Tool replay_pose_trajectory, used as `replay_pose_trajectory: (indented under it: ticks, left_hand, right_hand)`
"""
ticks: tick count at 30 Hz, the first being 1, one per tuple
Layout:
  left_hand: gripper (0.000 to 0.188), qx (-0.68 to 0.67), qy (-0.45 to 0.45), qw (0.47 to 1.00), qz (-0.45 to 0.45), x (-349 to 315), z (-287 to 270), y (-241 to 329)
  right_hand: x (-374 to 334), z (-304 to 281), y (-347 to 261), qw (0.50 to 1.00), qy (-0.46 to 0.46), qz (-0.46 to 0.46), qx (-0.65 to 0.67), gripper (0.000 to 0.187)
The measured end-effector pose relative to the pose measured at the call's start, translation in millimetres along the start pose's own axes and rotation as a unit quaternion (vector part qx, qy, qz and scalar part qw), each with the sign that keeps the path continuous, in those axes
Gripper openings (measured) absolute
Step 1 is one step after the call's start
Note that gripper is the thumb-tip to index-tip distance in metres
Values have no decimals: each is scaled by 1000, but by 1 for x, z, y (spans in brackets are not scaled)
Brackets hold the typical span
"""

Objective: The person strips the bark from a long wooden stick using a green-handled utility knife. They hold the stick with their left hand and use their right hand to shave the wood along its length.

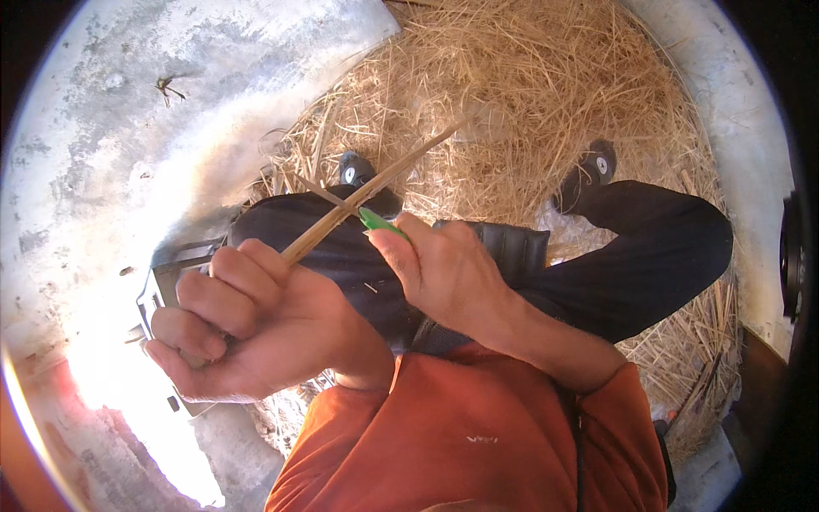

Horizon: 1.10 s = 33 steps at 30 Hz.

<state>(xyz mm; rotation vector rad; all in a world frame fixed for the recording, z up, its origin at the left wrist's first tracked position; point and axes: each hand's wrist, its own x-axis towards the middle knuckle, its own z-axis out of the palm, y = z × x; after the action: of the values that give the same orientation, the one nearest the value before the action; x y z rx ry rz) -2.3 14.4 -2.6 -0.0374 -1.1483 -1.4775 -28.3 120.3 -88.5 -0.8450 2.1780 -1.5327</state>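
Observation:
My left hand (247,320) is closed in a fist around a thin strip of split bamboo or wood (401,166). The strip slants up and away to the right, over my thigh, with its far end free. In my closed right hand (452,269) is a green-handled knife (380,224), most of its handle hidden by the fingers. Its narrow, brownish blade (322,193) points up and left and crosses the strip a short way beyond my left fist. Whether the edge bites into the strip I cannot tell.
Dry straw shavings (529,77) cover the ground ahead and to the right. My dark-trousered legs (657,256) are bent apart, with a black padded thing (516,252) between them. A grey box-like object (171,286) stands left, beside pale, stained concrete (171,128).

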Motion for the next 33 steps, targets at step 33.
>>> replay_pose_trajectory:
  ticks: [33]
  left_hand:
    - [38, -68, -120, 990, -42, 1, -6, 1]
  right_hand:
    - [30, -19, 82, 983, -45, 161, -79, 57]
